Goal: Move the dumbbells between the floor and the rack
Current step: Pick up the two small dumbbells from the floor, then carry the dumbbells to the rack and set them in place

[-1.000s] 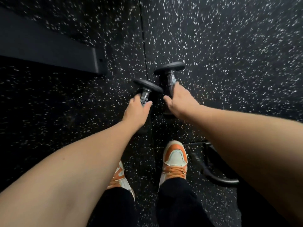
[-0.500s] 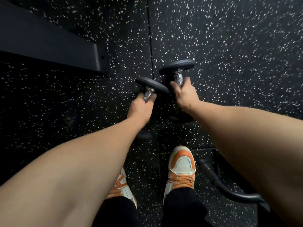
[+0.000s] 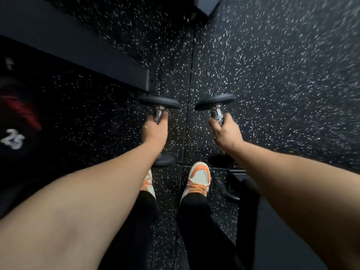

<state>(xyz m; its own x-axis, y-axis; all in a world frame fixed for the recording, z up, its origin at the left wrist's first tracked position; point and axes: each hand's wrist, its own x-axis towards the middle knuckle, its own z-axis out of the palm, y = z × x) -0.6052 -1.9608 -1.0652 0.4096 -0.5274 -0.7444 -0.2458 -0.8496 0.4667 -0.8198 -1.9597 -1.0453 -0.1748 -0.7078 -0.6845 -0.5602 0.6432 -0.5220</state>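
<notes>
A dumbbell in each hand, over the speckled floor (image 3: 272,78)

Left hand (image 3: 154,131) and right hand (image 3: 227,131) have fingers wrapped around left dumbbell (image 3: 159,103) and right dumbbell (image 3: 215,102); a slipping grip could drop either onto the shoes (image 3: 199,177) below.

I read this head view as dim overall; the speckled floor (image 3: 272,78) is brighter to the right of its seam and sinks to near black to the left of it; the two forearms are the most evenly lit surfaces, warm and without hard shadow; small glints sit on the chrome handle (image 3: 217,114) just right of the seam; the white flecks smear into streaks far right of the seam, so I see motion blur and wide-angle stretching there; the "25" marking (image 3: 12,141) far left of the seam is soft and smeared.
</notes>
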